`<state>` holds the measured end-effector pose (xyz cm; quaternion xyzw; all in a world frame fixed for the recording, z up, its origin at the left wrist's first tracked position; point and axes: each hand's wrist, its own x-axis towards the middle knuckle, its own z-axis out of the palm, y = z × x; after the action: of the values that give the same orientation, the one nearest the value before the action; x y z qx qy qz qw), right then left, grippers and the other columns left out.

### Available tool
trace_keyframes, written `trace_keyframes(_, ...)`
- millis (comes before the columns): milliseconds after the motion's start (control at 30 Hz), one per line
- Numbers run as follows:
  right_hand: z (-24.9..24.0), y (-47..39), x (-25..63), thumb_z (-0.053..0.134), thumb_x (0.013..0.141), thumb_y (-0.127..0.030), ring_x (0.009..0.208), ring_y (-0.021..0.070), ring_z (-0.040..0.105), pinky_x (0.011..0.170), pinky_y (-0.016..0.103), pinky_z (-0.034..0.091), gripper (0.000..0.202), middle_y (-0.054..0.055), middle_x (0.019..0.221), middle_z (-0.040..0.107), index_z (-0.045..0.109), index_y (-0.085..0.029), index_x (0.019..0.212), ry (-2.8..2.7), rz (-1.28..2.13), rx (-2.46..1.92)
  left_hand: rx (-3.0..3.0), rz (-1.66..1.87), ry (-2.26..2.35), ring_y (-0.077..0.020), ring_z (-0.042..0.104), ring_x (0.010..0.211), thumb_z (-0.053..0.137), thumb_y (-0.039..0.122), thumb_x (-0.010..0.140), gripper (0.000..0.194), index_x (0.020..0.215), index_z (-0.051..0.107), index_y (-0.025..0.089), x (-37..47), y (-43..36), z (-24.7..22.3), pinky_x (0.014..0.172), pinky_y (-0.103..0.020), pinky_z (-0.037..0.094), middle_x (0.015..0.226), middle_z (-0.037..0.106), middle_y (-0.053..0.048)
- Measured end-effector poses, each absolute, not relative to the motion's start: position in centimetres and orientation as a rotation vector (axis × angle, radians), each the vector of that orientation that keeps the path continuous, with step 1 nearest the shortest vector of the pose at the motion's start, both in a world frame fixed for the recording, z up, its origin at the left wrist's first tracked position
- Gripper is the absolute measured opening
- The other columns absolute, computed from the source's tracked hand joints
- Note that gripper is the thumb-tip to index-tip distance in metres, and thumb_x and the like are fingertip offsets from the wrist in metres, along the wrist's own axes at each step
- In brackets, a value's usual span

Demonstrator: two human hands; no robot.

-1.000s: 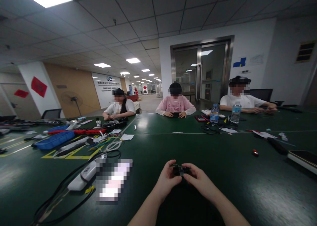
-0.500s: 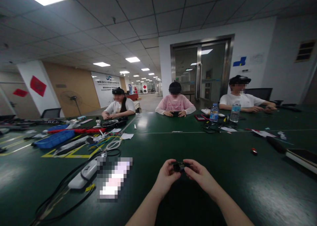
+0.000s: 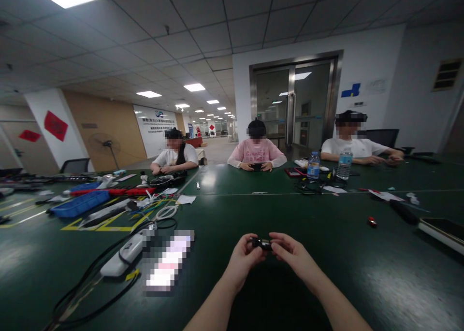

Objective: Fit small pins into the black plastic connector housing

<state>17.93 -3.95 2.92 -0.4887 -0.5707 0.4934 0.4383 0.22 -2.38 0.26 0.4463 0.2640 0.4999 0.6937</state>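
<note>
Between my two hands is a small glossy black object (image 3: 262, 244), too small and dark to name. My left hand (image 3: 243, 256) grips its left end, the thumb in front and the fingers behind. At its right end, my right hand (image 3: 290, 251) pinches it between thumb and fingertips. Both hands hold it just above the green table (image 3: 217, 282); parts of its ends are hidden by my fingers.
To the left lie a white power strip (image 3: 121, 258) with black cable, a blurred-out bright screen (image 3: 170, 261) and a blue tray (image 3: 79, 203). On the right are a small red object (image 3: 372, 221), a book (image 3: 444, 234) and water bottles (image 3: 313, 165). Several people sit opposite.
The small black object has turned slightly between my fingers and shows a shinier side. My hands stay in nearly the same place.
</note>
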Motion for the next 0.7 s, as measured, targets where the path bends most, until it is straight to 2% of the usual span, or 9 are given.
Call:
trace_keyframes(167,2.3,-3.7,17.9,0.060,0.076,-0.047,0.089,0.0223,0.062,0.079,0.035,0.049,0.046,0.005,0.098,0.066,0.056,-0.020,0.112,-1.436,1.172,-1.203,0.921,1.138,0.593,-0.0197,0.065,0.082,0.076,0.027,0.067,0.046,0.103,0.051,0.014,0.4,-2.4,0.3,0.079,-0.033,0.047,0.092,0.065,-0.009)
trace_keyframes(333,2.8,-3.9,17.8,0.063,0.072,-0.046,0.102,0.0241,0.058,0.087,0.035,0.046,0.046,0.006,0.110,0.065,0.061,-0.021,0.110,-1.456,1.132,-1.199,0.919,1.143,0.596,-0.0202,0.065,0.083,0.075,0.028,0.068,0.043,0.101,0.053,0.014,0.4,-2.3,0.4,0.081,-0.035,0.046,0.093,0.065,-0.009)
trace_keyframes(500,3.2,-4.1,17.4,0.065,0.069,-0.045,0.099,0.0248,0.060,0.086,0.037,0.048,0.051,0.007,0.104,0.067,0.060,-0.019,0.113,-1.506,1.100,-1.211,0.929,1.140,0.572,-0.0201,0.064,0.084,0.075,0.026,0.068,0.044,0.104,0.051,0.016,0.3,-2.4,0.5,0.082,-0.036,0.046,0.094,0.064,-0.008)
trace_keyframes(700,3.4,-4.3,17.1,0.062,0.075,-0.037,0.103,0.0241,0.058,0.089,0.037,0.047,0.033,0.005,0.107,0.065,0.064,-0.021,0.104,-1.590,1.081,-1.131,0.921,1.080,0.551,-0.0225,0.062,0.092,0.075,0.024,0.068,0.046,0.107,0.051,0.019,0.3,-2.7,0.6,0.086,-0.040,0.045,0.095,0.063,-0.007)
